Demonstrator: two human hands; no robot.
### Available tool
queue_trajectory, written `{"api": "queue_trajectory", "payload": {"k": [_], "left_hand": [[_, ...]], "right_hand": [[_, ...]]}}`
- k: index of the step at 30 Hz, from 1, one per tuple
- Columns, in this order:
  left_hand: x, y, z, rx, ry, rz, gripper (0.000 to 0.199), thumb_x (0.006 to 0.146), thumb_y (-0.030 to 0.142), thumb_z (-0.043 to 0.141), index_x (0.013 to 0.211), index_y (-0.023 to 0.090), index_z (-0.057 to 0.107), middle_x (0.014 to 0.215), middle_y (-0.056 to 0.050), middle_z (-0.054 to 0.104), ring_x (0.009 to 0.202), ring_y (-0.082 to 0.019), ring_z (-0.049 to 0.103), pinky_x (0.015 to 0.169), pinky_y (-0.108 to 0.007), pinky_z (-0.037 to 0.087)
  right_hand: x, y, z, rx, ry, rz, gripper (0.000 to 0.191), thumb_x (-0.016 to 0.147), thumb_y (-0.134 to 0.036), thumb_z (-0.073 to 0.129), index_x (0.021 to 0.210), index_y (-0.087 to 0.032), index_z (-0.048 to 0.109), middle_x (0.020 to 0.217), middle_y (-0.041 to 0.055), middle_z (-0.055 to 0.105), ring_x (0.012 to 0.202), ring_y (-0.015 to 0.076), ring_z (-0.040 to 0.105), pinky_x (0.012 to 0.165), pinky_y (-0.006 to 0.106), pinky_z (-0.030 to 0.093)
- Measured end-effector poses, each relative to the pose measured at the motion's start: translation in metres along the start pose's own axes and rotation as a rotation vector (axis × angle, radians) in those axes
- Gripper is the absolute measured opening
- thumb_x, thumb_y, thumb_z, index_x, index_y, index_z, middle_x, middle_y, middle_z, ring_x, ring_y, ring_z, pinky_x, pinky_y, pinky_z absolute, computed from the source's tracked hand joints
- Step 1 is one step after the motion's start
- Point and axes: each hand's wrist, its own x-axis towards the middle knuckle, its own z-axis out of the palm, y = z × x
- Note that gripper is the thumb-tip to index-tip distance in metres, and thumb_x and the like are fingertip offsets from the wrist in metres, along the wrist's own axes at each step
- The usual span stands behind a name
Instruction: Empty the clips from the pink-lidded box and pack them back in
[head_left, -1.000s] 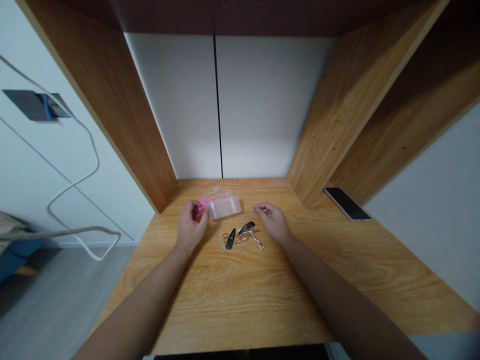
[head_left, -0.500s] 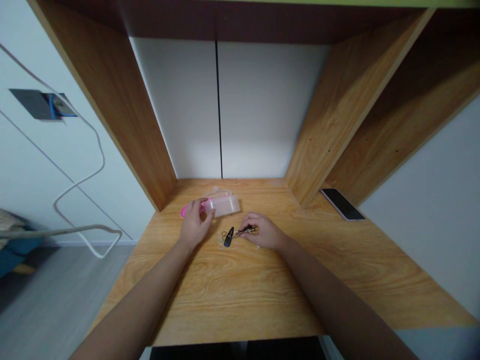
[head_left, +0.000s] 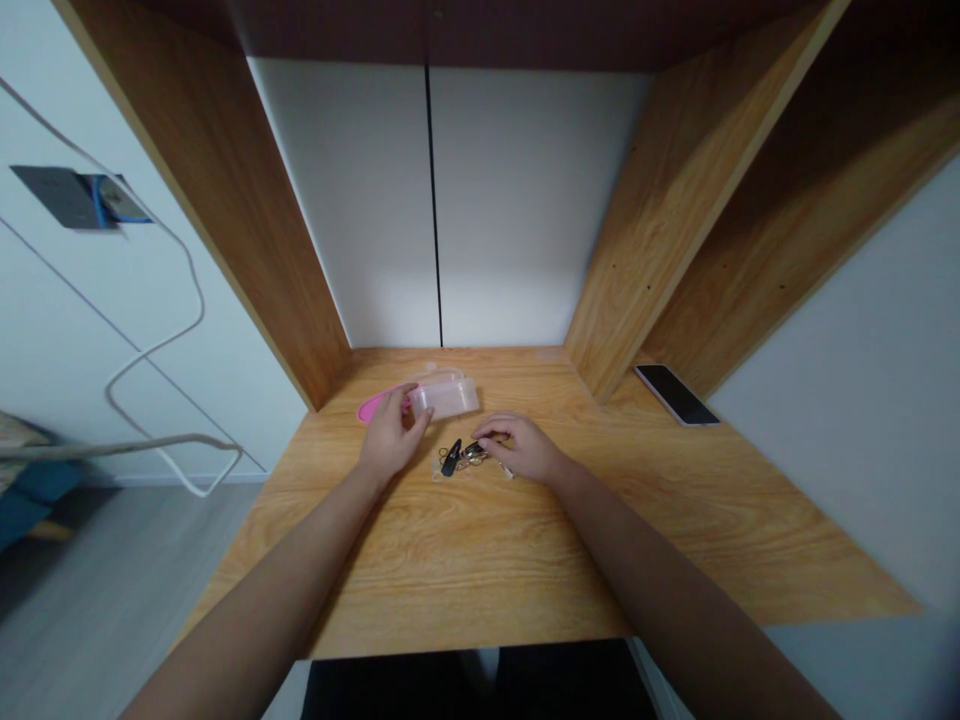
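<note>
On the wooden desk stands a small clear plastic box [head_left: 448, 399], with a pink lid or piece [head_left: 369, 408] at its left. My left hand [head_left: 390, 436] rests against the box's left side, thumb at the front corner and fingers on the rim, closed on it. Just in front lies a small pile of hair clips and bands, among them a black clip [head_left: 451, 458]. My right hand [head_left: 517, 446] is over the pile's right side, fingers bent and slightly apart above a dark, shiny clip [head_left: 475, 450] that lies on the desk.
A phone [head_left: 676, 394] lies at the right, beside the upright wooden panel [head_left: 637, 240]. Another wooden panel [head_left: 255, 240] borders the desk [head_left: 465, 580] at the left. A white cable [head_left: 196, 290] hangs at the left wall near a socket [head_left: 67, 198].
The dark, shiny clip that was in my right hand's fingers now lies with the pile, and those fingers have loosened. My left hand stays at the box. The view has shifted slightly.
</note>
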Motion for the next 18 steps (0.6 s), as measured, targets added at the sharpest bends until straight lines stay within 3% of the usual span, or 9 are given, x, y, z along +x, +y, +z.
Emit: {"api": "queue_trajectory", "payload": {"k": [10,18], "left_hand": [[-0.0006,-0.0011,0.0024,-0.116,-0.048,-0.039,0.051,0.092,0.044,0.058,0.137,0.021,0.048,0.119,-0.012,0.069,0.097,-0.024,0.07,0.086,-0.04,0.056],[-0.0003,0.0029,0.002,-0.137,-0.054,-0.009,0.052,0.088,0.042,0.063,0.133,0.021,0.049,0.115,-0.01,0.069,0.091,-0.021,0.069,0.083,-0.036,0.056]], "right_hand": [[0.0016,0.0088,0.0024,-0.077,-0.009,-0.03,0.018,0.083,-0.018,0.071,0.098,-0.025,0.078,0.096,0.0051,0.074,0.095,0.0216,0.067,0.089,0.038,0.052],[0.0025,0.0111,0.0033,-0.086,0.012,0.004,0.019,0.084,-0.018,0.07,0.1,-0.024,0.078,0.094,0.0049,0.073,0.087,0.0204,0.067,0.081,0.035,0.053]]}}
